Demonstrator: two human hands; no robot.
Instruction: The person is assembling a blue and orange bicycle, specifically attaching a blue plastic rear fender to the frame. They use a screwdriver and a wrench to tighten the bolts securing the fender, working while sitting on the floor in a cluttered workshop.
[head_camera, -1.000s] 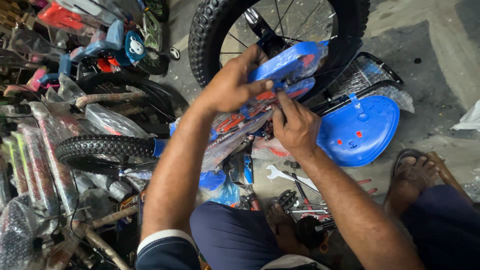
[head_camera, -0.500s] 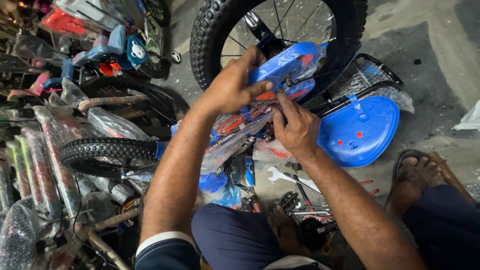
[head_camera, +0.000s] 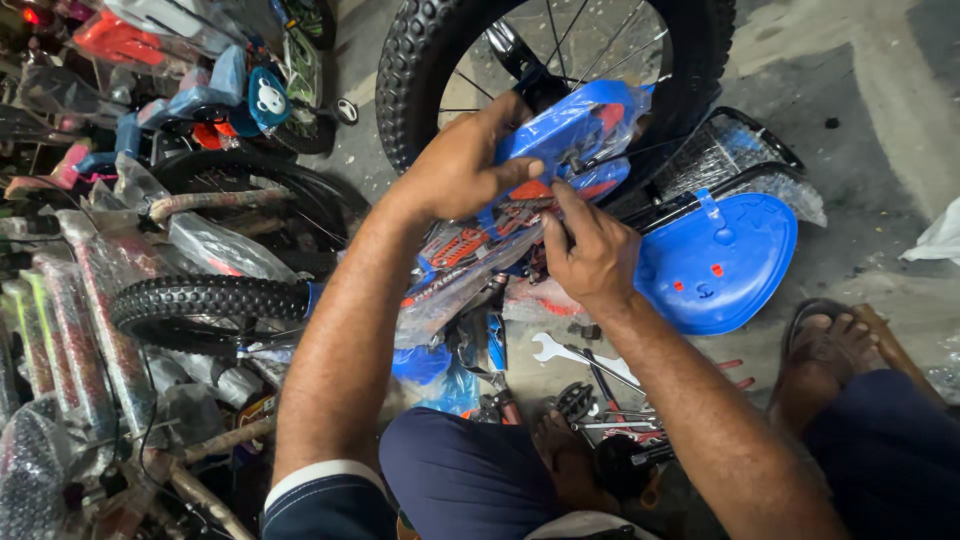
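Observation:
My left hand (head_camera: 462, 165) grips a blue plastic cover (head_camera: 575, 125) wrapped in clear film, mounted on a small bicycle frame (head_camera: 470, 255) with orange and blue markings. My right hand (head_camera: 590, 250) pinches at the lower edge of that cover, fingertips touching the film just under it. Directly behind the cover stands a black knobby wheel (head_camera: 420, 60) with silver spokes.
A blue plastic panel (head_camera: 720, 265) and a black wire basket (head_camera: 735, 150) lie on the concrete floor at right. A wrench (head_camera: 560, 352) and other tools lie near my feet. A second knobby tyre (head_camera: 210, 300) and several wrapped bicycle frames (head_camera: 70, 330) crowd the left.
Both hands stay on the blue cover; my right fingers have shifted slightly along its lower edge. The view has barely moved.

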